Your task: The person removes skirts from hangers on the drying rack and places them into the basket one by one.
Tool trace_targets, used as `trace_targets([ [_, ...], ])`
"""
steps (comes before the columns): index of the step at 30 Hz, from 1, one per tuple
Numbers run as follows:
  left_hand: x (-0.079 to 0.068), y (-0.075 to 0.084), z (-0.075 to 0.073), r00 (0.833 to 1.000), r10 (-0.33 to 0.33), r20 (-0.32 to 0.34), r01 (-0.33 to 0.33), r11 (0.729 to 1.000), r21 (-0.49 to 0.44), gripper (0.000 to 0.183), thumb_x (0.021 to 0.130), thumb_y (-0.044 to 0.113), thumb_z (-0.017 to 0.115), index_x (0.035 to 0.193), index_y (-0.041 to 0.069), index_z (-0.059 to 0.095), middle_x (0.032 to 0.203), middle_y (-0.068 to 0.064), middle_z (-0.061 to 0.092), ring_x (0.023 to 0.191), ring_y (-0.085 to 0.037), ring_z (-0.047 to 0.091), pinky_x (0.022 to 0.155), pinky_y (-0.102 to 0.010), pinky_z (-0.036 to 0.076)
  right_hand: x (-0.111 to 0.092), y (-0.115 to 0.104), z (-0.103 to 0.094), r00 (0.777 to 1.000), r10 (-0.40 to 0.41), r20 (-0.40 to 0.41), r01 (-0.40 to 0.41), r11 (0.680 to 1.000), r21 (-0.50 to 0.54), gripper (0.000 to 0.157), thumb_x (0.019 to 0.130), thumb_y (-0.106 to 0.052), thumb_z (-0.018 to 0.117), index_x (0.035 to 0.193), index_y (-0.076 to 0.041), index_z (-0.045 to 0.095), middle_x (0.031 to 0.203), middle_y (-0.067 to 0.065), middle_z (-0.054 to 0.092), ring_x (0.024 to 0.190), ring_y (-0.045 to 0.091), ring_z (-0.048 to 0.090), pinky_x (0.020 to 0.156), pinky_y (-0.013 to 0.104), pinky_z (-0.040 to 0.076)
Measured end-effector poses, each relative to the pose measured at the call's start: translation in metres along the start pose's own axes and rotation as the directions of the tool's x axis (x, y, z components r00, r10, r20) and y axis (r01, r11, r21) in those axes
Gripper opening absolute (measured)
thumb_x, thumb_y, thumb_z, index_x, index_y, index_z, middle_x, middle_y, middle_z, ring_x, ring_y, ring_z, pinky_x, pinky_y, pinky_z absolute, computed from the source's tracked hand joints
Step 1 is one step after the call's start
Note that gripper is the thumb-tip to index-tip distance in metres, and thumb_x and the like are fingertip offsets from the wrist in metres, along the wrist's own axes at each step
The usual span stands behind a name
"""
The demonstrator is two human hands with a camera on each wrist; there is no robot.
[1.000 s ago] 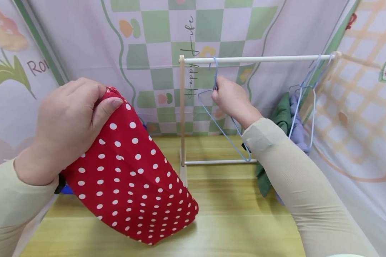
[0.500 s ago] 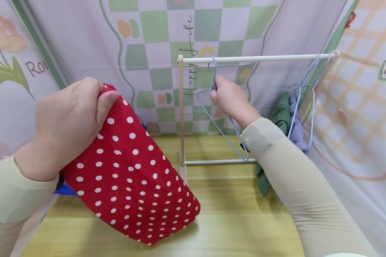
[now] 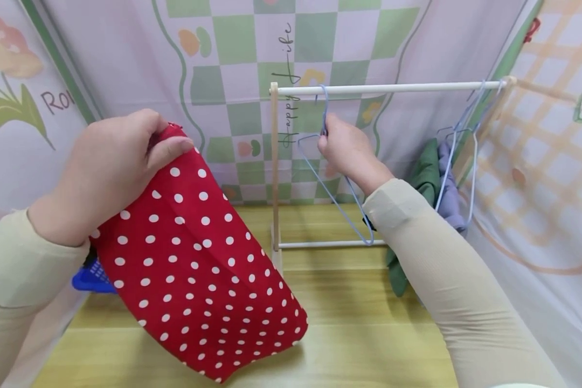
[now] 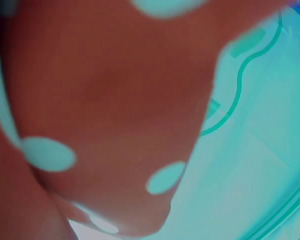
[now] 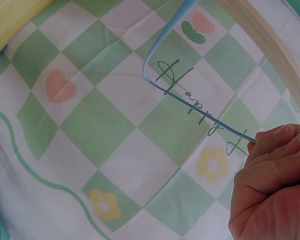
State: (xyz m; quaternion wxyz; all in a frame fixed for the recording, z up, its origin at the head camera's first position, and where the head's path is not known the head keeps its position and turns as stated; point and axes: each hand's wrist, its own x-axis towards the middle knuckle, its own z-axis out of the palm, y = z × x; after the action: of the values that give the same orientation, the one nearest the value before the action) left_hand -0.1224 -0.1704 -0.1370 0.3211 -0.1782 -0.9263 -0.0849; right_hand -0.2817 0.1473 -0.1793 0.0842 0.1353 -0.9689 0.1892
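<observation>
My left hand (image 3: 121,167) grips the top edge of a red cloth with white polka dots (image 3: 208,264), thumb lying over the front. The cloth hangs folded and slanted over the table, and it fills most of the left wrist view (image 4: 115,100). My right hand (image 3: 351,153) holds a light blue clothes hanger (image 3: 327,196) just below its hook, which hangs over the rack's white top rail (image 3: 393,88). In the right wrist view, the curled fingers of my right hand (image 5: 275,185) are on the hanger (image 5: 205,112), at the lower right.
On the rack's right end hang more blue hangers (image 3: 472,161), with a green garment (image 3: 427,170) and a purple garment (image 3: 448,194) there. A white lower rail (image 3: 330,244) runs above the wooden table (image 3: 359,334). Part of a blue basket (image 3: 94,277) shows behind the cloth.
My left hand has shifted slightly right and up with the polka-dot cloth, and more of the blue basket shows. The right hand stays at the hanger's neck.
</observation>
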Motion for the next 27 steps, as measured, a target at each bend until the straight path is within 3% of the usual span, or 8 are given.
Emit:
trace_targets([
  [5, 0.004, -0.004, -0.004, 0.988, -0.040, 0.151, 0.058, 0.991, -0.117, 0.038, 0.082, 0.041, 0.076, 0.100, 0.011, 0.062, 0.085, -0.005, 0.067, 0.069, -0.020, 0.064, 0.061, -0.039, 0.056, 0.000, 0.000, 0.000, 1.000, 0.007, 0.010, -0.007, 1.000, 0.009, 0.017, 0.097, -0.019, 0.037, 0.108, -0.009, 0.045, 0.090, 0.007, 0.061, 0.079, 0.025, 0.066, 0.074, 0.041, 0.046],
  [9, 0.006, -0.007, -0.009, 0.948, -0.082, 0.309, 0.165, 0.953, -0.254, 0.043, 0.080, 0.045, 0.076, 0.112, 0.019, 0.063, 0.096, 0.000, 0.067, 0.076, -0.018, 0.067, 0.059, -0.037, 0.058, 0.000, 0.000, 0.000, 1.000, 0.007, 0.007, -0.007, 1.000, 0.008, 0.017, 0.097, -0.020, 0.037, 0.108, -0.010, 0.045, 0.089, 0.007, 0.061, 0.079, 0.026, 0.066, 0.073, 0.041, 0.046],
  [12, 0.005, -0.007, -0.011, 0.931, -0.068, 0.360, 0.186, 0.935, -0.303, 0.040, 0.083, 0.044, 0.074, 0.115, 0.023, 0.064, 0.099, 0.002, 0.066, 0.077, -0.016, 0.068, 0.059, -0.034, 0.059, 0.001, 0.000, 0.001, 1.000, 0.006, 0.003, -0.006, 1.000, 0.005, 0.017, 0.097, -0.020, 0.037, 0.109, -0.010, 0.045, 0.090, 0.008, 0.060, 0.080, 0.026, 0.064, 0.073, 0.041, 0.046],
  [16, 0.003, -0.004, -0.013, 0.946, -0.022, 0.322, 0.120, 0.950, -0.289, 0.028, 0.090, 0.038, 0.067, 0.114, 0.023, 0.065, 0.095, 0.004, 0.067, 0.073, -0.012, 0.067, 0.058, -0.027, 0.057, 0.001, 0.000, 0.001, 1.000, 0.003, 0.004, -0.003, 1.000, 0.003, 0.018, 0.098, -0.021, 0.037, 0.110, -0.010, 0.044, 0.090, 0.008, 0.059, 0.082, 0.027, 0.063, 0.073, 0.042, 0.045],
  [19, 0.003, -0.001, -0.011, 0.969, -0.004, 0.248, 0.065, 0.970, -0.235, 0.022, 0.095, 0.033, 0.061, 0.112, 0.019, 0.062, 0.091, 0.002, 0.066, 0.072, -0.012, 0.066, 0.059, -0.026, 0.055, 0.001, -0.001, 0.001, 1.000, -0.004, 0.001, 0.004, 1.000, -0.001, 0.018, 0.098, -0.021, 0.037, 0.110, -0.010, 0.044, 0.090, 0.008, 0.059, 0.083, 0.028, 0.063, 0.074, 0.042, 0.046],
  [23, 0.004, 0.001, -0.007, 0.991, 0.020, 0.129, -0.006, 0.995, -0.103, 0.024, 0.098, 0.026, 0.057, 0.112, 0.007, 0.055, 0.090, -0.008, 0.065, 0.074, -0.023, 0.066, 0.065, -0.041, 0.058, 0.002, 0.000, 0.001, 1.000, -0.008, -0.007, 0.008, 1.000, -0.004, 0.018, 0.098, -0.020, 0.037, 0.110, -0.009, 0.044, 0.091, 0.009, 0.058, 0.084, 0.029, 0.061, 0.074, 0.043, 0.045],
  [27, 0.003, -0.001, -0.001, 0.998, 0.050, 0.043, -0.051, 0.998, 0.023, 0.030, 0.098, 0.022, 0.055, 0.115, -0.002, 0.048, 0.089, -0.018, 0.064, 0.074, -0.036, 0.066, 0.066, -0.053, 0.057, 0.001, -0.001, 0.002, 1.000, 0.000, 0.000, 0.000, 1.000, 0.000, 0.018, 0.098, -0.020, 0.038, 0.111, -0.009, 0.044, 0.092, 0.008, 0.058, 0.084, 0.028, 0.061, 0.074, 0.043, 0.046],
])
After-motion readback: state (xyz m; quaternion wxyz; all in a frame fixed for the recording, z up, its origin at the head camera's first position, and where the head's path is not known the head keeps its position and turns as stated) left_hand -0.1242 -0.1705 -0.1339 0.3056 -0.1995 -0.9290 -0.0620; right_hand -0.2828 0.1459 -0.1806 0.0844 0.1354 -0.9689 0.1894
